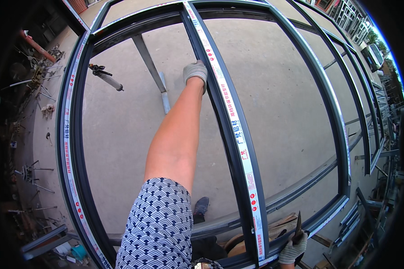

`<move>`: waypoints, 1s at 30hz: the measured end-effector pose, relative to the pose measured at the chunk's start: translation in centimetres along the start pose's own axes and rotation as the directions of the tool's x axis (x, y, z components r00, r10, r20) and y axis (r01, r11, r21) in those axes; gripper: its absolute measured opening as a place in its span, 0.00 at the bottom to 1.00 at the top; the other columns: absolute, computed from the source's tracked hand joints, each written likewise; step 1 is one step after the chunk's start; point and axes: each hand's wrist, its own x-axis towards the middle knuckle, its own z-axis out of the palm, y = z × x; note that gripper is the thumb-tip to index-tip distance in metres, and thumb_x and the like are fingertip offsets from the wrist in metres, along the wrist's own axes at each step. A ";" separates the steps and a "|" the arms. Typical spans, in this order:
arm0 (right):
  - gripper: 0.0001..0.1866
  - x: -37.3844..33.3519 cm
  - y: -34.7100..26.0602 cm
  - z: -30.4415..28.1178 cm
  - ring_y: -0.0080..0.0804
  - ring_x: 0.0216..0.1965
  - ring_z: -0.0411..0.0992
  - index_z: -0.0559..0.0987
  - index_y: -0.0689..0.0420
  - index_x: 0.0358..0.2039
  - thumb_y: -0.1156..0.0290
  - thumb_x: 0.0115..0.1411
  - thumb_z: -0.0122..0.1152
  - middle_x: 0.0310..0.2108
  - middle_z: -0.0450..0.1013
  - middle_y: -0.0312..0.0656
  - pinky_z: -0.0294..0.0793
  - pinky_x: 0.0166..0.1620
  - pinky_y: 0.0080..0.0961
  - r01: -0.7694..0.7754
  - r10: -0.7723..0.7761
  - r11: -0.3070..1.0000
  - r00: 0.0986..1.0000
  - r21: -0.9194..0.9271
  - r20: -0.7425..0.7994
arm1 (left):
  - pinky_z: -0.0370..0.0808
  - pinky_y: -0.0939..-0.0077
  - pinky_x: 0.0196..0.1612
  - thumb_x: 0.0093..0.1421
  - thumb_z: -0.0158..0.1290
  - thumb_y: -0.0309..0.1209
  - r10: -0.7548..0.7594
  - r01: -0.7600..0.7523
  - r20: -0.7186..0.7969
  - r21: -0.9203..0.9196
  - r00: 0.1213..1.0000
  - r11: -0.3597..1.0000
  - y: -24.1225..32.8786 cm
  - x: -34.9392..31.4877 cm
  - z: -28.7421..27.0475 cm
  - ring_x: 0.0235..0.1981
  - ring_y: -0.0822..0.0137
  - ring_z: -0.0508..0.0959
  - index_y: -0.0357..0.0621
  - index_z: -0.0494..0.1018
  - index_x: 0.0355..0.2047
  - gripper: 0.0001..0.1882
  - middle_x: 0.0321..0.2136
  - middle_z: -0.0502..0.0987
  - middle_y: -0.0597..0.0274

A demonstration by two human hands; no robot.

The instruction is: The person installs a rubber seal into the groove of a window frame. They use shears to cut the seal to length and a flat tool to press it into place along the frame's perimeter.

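Note:
A large dark metal window frame (66, 148) lies across supports, its faces covered by printed white and blue protective film. Its middle bar (240, 134) runs away from me. My left hand (195, 73), in a pale knit glove, is closed against the left side of this bar, toward its far end. Whatever its curled fingers hold is hidden. Near the frame's front edge, right of the middle bar, my right hand (293, 250) is also gloved. It grips a dark pointed blade-like tool (298, 224), tip upward; the exact kind is unclear.
Through the left opening I see a caulking gun (107, 78) and a metal support leg (150, 65). More dark frames (361, 103) stand at the right. Metal lengths (350, 219) lie at the lower right; stands and clutter (36, 172) line the left. My shoe (202, 205) shows below.

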 end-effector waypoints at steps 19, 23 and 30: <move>0.16 1.7 -5.9 1.4 0.39 0.34 0.75 0.77 0.64 0.40 0.84 0.49 0.57 0.33 0.74 0.45 0.74 0.44 0.32 0.049 -0.060 0.996 0.988 -0.076 -0.143 | 0.75 0.64 0.48 0.69 0.48 0.47 0.018 0.014 0.168 -0.191 0.986 0.981 -4.0 -3.5 0.1 0.40 0.56 0.82 0.31 0.78 0.49 0.28 0.39 0.82 0.47; 0.15 1.8 -5.7 1.2 0.37 0.34 0.75 0.77 0.63 0.41 0.86 0.52 0.58 0.33 0.75 0.44 0.75 0.45 0.29 0.054 -0.064 0.993 0.993 -0.102 -0.099 | 0.77 0.65 0.42 0.69 0.49 0.46 0.054 -0.001 0.200 -0.256 0.978 0.967 -5.7 -6.4 -1.3 0.36 0.60 0.81 0.30 0.77 0.50 0.27 0.36 0.82 0.50; 0.14 2.0 -7.0 0.8 0.34 0.35 0.75 0.76 0.64 0.42 0.85 0.53 0.59 0.33 0.74 0.43 0.75 0.45 0.27 0.017 -0.024 0.992 0.998 -0.126 -0.056 | 0.78 0.65 0.41 0.66 0.52 0.44 0.079 -0.064 0.160 -0.101 0.984 0.993 -3.0 -7.1 -2.6 0.36 0.58 0.82 0.30 0.77 0.49 0.25 0.37 0.82 0.45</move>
